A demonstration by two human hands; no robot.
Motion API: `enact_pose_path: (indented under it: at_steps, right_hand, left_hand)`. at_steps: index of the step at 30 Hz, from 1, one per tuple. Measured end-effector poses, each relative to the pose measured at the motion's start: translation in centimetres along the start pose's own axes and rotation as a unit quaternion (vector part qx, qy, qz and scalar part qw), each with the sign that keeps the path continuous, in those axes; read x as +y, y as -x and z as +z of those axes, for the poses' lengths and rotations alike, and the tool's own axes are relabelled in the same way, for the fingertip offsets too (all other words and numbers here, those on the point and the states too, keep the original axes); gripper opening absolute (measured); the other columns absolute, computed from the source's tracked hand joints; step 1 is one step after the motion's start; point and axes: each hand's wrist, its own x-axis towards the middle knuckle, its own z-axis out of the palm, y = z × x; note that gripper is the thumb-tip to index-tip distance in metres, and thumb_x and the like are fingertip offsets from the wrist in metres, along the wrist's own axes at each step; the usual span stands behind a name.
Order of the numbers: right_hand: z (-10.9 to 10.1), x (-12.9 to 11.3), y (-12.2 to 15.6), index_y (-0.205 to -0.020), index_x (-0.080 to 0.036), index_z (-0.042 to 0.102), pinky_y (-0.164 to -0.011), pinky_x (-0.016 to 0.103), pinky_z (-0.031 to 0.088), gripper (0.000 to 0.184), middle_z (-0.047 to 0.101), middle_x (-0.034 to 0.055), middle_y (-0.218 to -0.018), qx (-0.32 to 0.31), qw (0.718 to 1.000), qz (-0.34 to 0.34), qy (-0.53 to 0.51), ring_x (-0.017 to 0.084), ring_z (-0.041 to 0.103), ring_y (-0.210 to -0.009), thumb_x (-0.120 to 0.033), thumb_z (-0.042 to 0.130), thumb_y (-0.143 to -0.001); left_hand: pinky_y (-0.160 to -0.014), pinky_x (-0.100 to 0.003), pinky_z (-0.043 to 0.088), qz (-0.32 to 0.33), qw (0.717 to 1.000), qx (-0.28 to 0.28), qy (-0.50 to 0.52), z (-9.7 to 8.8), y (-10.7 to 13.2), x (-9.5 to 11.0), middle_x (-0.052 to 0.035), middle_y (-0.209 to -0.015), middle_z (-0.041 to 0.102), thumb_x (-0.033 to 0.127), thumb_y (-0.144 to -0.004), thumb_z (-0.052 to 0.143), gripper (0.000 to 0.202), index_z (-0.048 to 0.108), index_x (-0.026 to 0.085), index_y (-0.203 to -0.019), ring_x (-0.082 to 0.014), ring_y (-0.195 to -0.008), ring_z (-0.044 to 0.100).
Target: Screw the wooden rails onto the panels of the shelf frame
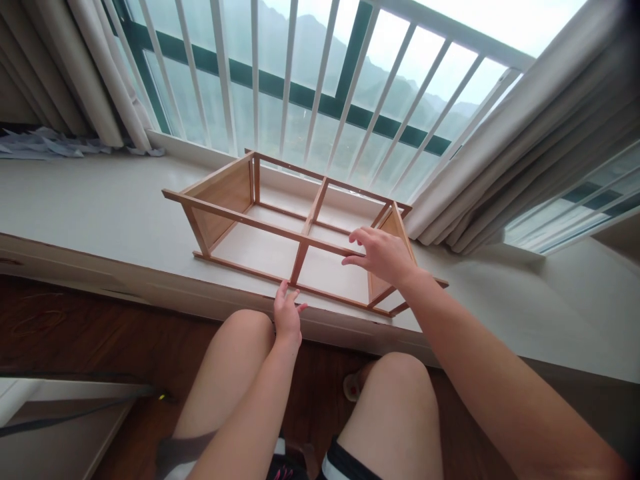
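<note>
A wooden rack frame (303, 237) lies on its side on the white window ledge, with slatless open bays, a middle crossbar and a solid panel (225, 193) at its left end. Another panel closes the right end, partly behind my right hand (384, 253). That hand is over the upper front rail, thumb and fingers apart with the rail passing between them; whether they touch it I cannot tell. My left hand (287, 313) is at the lower front rail near the middle upright, its fingers stretched out and the fingertips at the wood.
White railing bars (287, 80) and a green-framed window stand behind the ledge (100, 200). Beige curtains (500, 147) hang on both sides. Crumpled pale sheets (45, 143) lie at the far left. My knees are below the ledge's front edge, above a dark wood floor (320, 387).
</note>
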Motion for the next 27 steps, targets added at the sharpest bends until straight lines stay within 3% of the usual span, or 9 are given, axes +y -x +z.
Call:
enact_pose_path:
  at_steps: [9,16,27]
  right_hand:
    - [0.0,0.3,1.7,-0.104,-0.024,0.059,-0.061,0.029,0.032,0.039,0.065,0.0022,-0.104,0.031,0.999,0.013,0.016,0.019,0.061,-0.086,-0.058,0.065,-0.084]
    - [0.0,-0.1,2.0,-0.085,-0.023,0.061,-0.060,0.028,0.030,0.030,0.068,0.0025,-0.093,0.002,1.000,0.017,0.005,0.019,0.059,-0.092,-0.048,0.049,-0.097]
    - [0.3,-0.2,1.6,-0.089,-0.025,0.066,-0.064,0.028,0.033,0.030,0.068,0.0040,-0.087,-0.012,0.999,0.027,-0.012,0.018,0.061,-0.084,-0.045,0.046,-0.098]
  left_hand:
    - [-0.066,-0.021,0.056,0.024,0.999,-0.020,-0.041,-0.4,1.0,0.9,-0.0065,-0.151,0.040,0.029,-0.081,0.060,0.055,0.051,0.026,-0.135,-0.0251,-0.124,0.053]
    - [-0.068,-0.021,0.056,0.058,0.994,-0.043,-0.078,-0.6,0.9,0.7,-0.0046,-0.151,0.040,0.031,-0.082,0.060,0.055,0.050,0.029,-0.136,-0.0232,-0.126,0.050]
    - [-0.068,-0.021,0.055,0.052,0.994,-0.042,-0.091,-0.1,0.7,0.3,-0.0050,-0.152,0.038,0.030,-0.081,0.061,0.057,0.049,0.027,-0.137,-0.0249,-0.134,0.043]
